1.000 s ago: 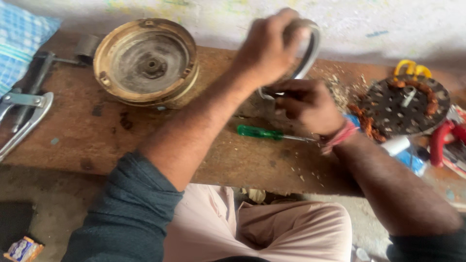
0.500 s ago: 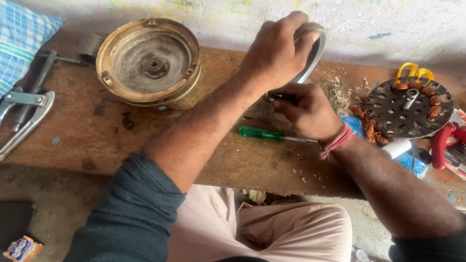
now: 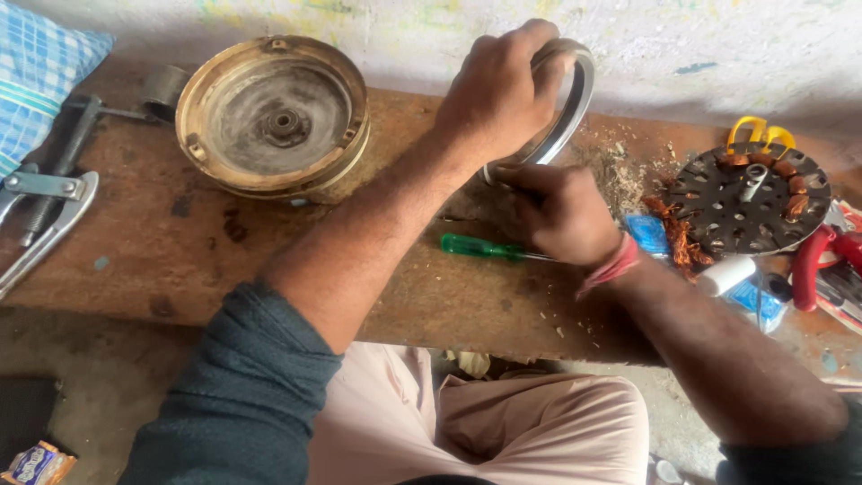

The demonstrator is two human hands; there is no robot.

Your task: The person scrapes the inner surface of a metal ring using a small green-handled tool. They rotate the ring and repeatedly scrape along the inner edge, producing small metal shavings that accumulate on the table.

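Observation:
My left hand (image 3: pixel 498 90) grips the top of a grey metal ring (image 3: pixel 568 106) that stands on edge on the worn wooden bench (image 3: pixel 162 260). My right hand (image 3: pixel 561 214) is below it, fingers closed against the ring's lower edge; whether they pinch a small tool is hidden. A green-handled screwdriver (image 3: pixel 480 247) lies on the bench just left of my right wrist. Sawdust-like scrapings lie around the ring's base.
A round brass-coloured motor housing (image 3: pixel 274 117) sits at the back left. A black slotted stator disc with copper windings (image 3: pixel 750 198) lies at right, beside yellow-handled scissors (image 3: pixel 759 133), red pliers (image 3: pixel 813 260) and a white tube (image 3: pixel 727 274). A metal puller (image 3: pixel 45 211) lies far left.
My left hand and the ring have shifted slightly right and up in view. My right hand stays at the ring's lower edge.

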